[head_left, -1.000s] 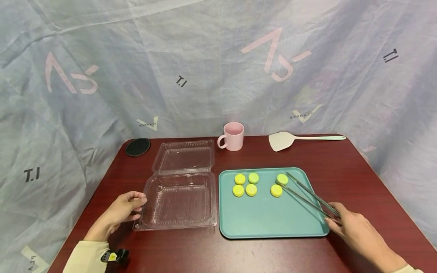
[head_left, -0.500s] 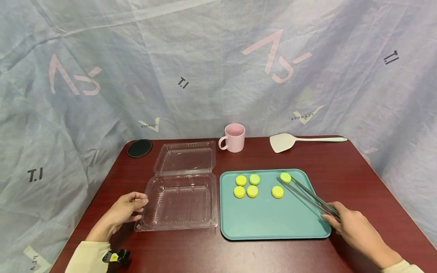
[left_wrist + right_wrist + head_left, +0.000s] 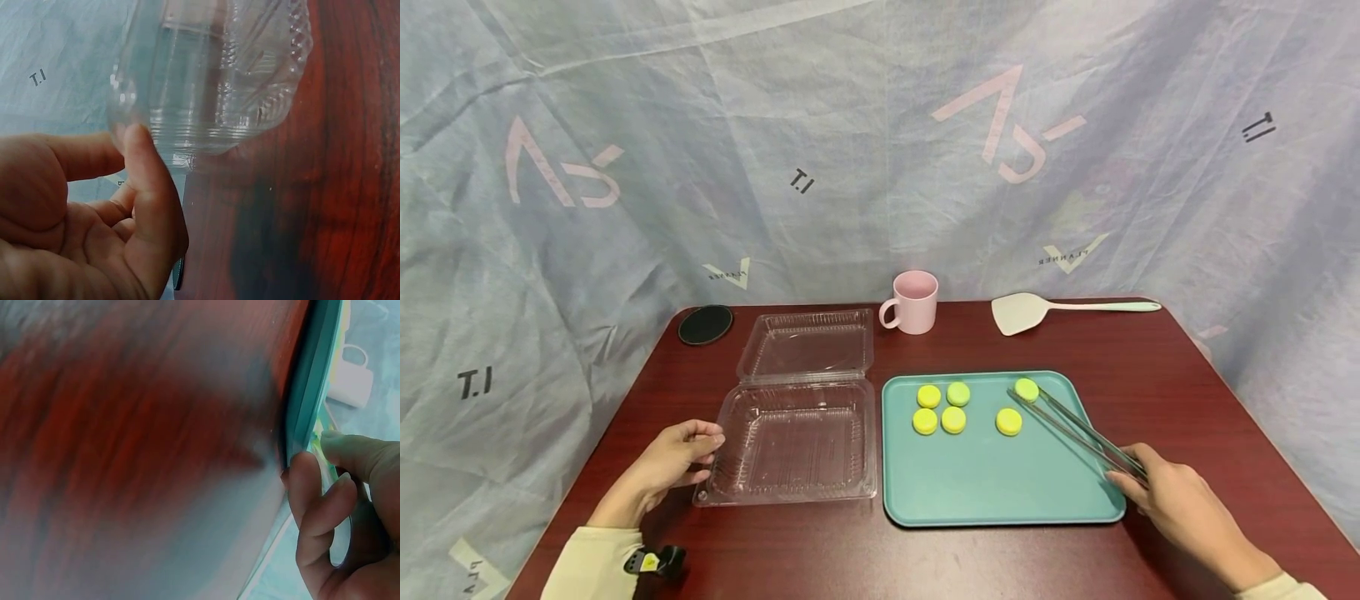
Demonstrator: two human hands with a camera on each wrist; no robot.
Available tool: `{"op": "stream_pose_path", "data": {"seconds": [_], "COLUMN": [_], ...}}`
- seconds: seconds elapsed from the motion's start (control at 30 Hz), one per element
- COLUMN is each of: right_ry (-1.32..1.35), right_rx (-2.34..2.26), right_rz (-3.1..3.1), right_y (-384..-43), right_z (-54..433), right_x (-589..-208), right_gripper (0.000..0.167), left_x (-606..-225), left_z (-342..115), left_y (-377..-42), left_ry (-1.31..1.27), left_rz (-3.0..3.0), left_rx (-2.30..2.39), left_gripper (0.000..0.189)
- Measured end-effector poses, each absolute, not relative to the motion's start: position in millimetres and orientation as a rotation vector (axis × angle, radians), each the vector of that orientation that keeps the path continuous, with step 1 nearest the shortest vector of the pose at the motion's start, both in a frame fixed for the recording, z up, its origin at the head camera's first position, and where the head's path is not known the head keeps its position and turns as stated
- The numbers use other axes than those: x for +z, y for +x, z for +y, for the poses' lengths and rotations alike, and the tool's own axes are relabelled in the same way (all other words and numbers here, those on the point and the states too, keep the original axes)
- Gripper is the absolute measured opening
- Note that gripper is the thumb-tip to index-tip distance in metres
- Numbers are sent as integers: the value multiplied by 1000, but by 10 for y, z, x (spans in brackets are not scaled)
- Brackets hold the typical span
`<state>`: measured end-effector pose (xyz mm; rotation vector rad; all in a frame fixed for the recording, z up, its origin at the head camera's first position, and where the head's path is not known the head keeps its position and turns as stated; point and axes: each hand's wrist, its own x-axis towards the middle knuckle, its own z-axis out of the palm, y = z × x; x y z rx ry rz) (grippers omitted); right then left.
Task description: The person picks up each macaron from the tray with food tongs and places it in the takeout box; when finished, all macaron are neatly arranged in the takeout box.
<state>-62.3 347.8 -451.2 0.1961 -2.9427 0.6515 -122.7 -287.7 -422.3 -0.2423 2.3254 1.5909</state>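
My left hand pinches the left rim of a clear plastic hinged container, thumb and forefinger together on its edge in the left wrist view. The container lies with its lid folded back behind it. My right hand holds metal tongs over the right side of a teal tray. At the tongs' tips, one on each side, is a yellow-green macaron. A yellow macaron lies just in front of it. Several more macarons are grouped at the tray's left. In the right wrist view the tongs are mostly hidden.
A pink mug stands behind the tray. To its right lies a white spatula with a pale green handle end. A black round coaster sits at the table's back left corner. A grey curtain hangs behind the dark red table.
The tongs' tips have shifted from lying across the far right macaron to either side of it, and that macaron has moved slightly right. My left hand stays at the container's rim.
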Motion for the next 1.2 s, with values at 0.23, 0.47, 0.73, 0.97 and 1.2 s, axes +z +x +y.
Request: {"op": "stream_pose_path", "data": {"seconds": [0.23,0.47,0.73,0.97,1.2], "right_ry": [222,258,327,343,397], "right_rx": [600,582,619,673,785], "right_rz": [-2893,-2831,-2790,-2855,-2919], "right_y": [-642,-687,-772,-843,-888], "right_z": [3472,3452,3290,3093,2909], "right_x": [-4497,-4419,-4357,-4224,-4144], "right_gripper": [25,26,26,32,36], "left_x": [-4223,-4223,-4209,-4198,-4217], "left_z": [-2882,-2860,-2881,-2912,-2905], "left_y": [-1242,-1241,-1254,-1284,-1260], "left_ry": [-241,-253,-254,-237,-233], "left_rz": [2322,2316,2323,2327,2314], "left_rx": [1586,1598,1576,1552,1572], "left_gripper": [34,31,33,35,33]}}
